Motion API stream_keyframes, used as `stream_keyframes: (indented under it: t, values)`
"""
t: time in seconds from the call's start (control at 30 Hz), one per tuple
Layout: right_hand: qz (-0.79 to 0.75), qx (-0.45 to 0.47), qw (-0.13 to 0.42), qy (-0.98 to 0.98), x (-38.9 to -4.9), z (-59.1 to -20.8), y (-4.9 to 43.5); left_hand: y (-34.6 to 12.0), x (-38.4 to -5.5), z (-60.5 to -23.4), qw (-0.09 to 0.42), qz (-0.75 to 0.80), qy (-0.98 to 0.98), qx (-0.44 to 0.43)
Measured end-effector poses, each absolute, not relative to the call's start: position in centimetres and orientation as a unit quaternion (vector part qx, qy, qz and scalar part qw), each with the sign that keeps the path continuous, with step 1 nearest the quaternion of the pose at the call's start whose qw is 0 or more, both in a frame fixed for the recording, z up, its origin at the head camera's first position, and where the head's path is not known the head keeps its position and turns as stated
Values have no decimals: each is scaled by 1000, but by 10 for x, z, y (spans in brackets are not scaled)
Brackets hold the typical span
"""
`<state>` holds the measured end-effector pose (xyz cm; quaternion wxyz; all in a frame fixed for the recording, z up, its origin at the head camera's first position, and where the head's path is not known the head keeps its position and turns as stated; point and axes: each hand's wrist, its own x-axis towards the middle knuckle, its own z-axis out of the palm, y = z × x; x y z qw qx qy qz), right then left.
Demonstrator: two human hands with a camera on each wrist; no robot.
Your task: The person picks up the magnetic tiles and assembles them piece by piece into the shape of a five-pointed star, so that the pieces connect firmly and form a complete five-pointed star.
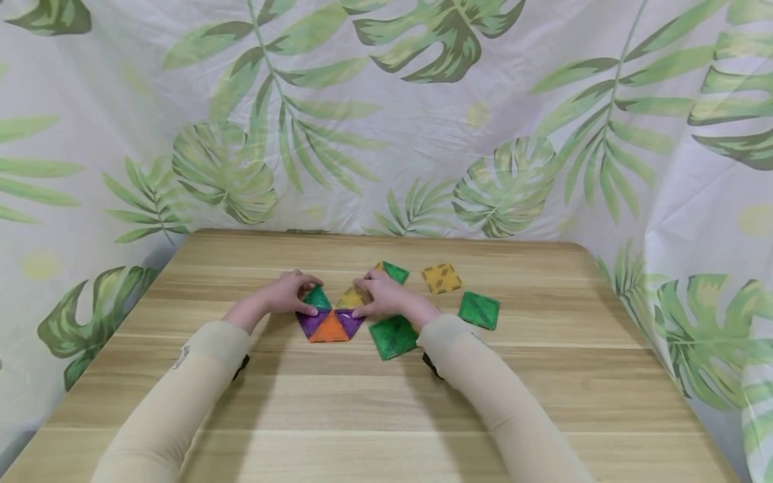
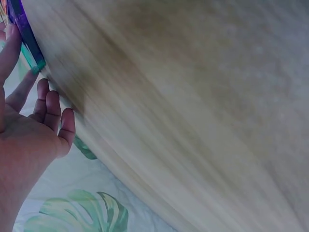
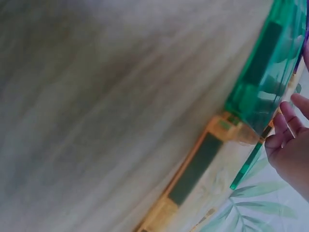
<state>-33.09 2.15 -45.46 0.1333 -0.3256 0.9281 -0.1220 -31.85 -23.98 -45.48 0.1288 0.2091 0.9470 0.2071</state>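
Observation:
Flat translucent tiles lie joined on the table: an orange triangle (image 1: 329, 329) between a left purple triangle (image 1: 311, 323) and a right purple triangle (image 1: 350, 322). A green triangle (image 1: 317, 297) sits above the left purple one. My left hand (image 1: 288, 294) grips this green triangle, thumb at its border with the purple tile and index finger at its far side. Beside it, across a V-shaped gap, is a yellow triangle (image 1: 351, 298). My right hand (image 1: 386, 295) holds that tile at its right side, thumb by the right purple triangle; the palm hides part of it.
Close to the right forearm lies a green square (image 1: 392, 337), with an orange tile (image 3: 193, 169) against it. Farther right are another green square (image 1: 480, 310) and a yellow square (image 1: 441, 278). A small green triangle (image 1: 396, 272) is behind the right hand. Patterned cloth (image 1: 386, 134) hangs behind the table.

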Motion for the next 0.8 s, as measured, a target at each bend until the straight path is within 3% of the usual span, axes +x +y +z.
stream_keyframes:
  t: [0.2,0.53,0.8]
  values:
    - [-135,-313,137,930,-331,-455,19,-236,-320,-453,131,245,939,204]
    - [-319,-274,155,894,-329,-457,18,-238,-319,-453,142,319,917,193]
    - [-395,-242,170,870,-327,-460,21,-239,-322,-453,176,422,875,159]
